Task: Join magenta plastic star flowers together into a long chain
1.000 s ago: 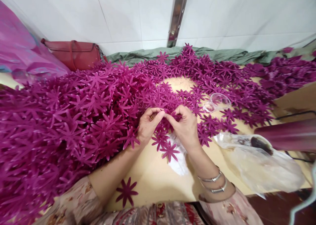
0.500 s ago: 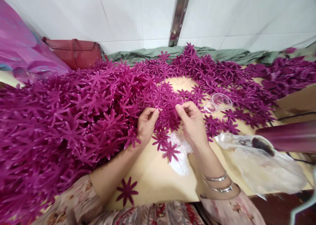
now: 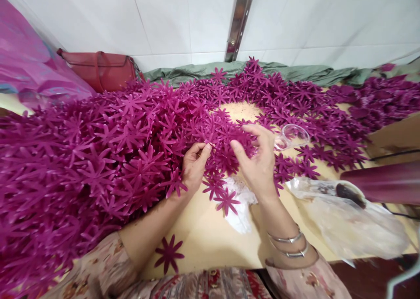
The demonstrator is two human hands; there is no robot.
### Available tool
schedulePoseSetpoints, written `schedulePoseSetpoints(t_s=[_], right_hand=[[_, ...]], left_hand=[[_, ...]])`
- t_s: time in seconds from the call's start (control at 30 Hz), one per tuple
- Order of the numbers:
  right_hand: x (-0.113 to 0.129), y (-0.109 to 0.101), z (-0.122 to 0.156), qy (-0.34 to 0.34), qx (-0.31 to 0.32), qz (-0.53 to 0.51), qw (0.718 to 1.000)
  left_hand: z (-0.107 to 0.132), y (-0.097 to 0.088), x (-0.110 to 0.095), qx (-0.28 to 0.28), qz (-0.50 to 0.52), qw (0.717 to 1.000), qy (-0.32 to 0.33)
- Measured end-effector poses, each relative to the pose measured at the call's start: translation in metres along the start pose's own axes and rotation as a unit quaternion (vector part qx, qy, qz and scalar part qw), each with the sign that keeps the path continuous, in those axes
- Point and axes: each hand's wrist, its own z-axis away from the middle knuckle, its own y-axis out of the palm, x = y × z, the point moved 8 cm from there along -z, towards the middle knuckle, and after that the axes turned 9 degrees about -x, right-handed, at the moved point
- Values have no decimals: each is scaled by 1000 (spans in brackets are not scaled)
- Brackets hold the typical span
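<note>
Currently, head view | left hand [image 3: 194,165]: thumb and forefinger pinched together, anything between them too small to tell | right hand [image 3: 257,161]: thumb and fingers spread wide | purple flower pieces [image 3: 108,159]: heaped along worktop [image 3: 197,233] left side and back edge, beyond both hands | loose flower piece [image 3: 169,254]: near front edge | plastic bag [image 3: 364,229]: toward front right corner

Magenta flower pieces [image 3: 98,172], slender-petalled, overlapping, heaped thickly at left, sparser toward right

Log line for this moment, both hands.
left hand: pinched, contents unclear | right hand: open, over purple flower pieces | table: lone piece near front edge
</note>
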Motion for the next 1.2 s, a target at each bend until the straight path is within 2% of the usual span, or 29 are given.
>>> schedulePoseSetpoints(t_s=[0.1,0.2,0.33,0.5,0.67,0.77,0.87,1.0,1.1,1.2], right_hand=[[18,19,10,-64,93,5,994],[22,25,16,-70,102,-11,992],[7,21,14,22,79,-59,995],[-15,18,13,156,68,-126,977],[-28,21,17,217,70,-142,963],[-31,22,18,223,69,-140,962],[-28,17,15,186,47,-113,975],[-6,12,10,42,33,-28,998],[9,17,15,-61,56,43,996],[16,22,20,-115,72,92,986]], left_hand=[[1,3,-5,12,-18,1000,18],[2,3,-8,13,-48,998,30],[2,2,-5,1,-44,999,21],[3,2,-4,-4,-18,1000,18],[2,0,-4,-14,-12,1000,22],[2,0,-4,-17,-15,1000,21],[4,0,-6,-15,-24,999,19],[8,8,-18,25,-90,993,66],[11,14,-24,55,-148,982,107],[10,13,-25,53,-175,975,126]])
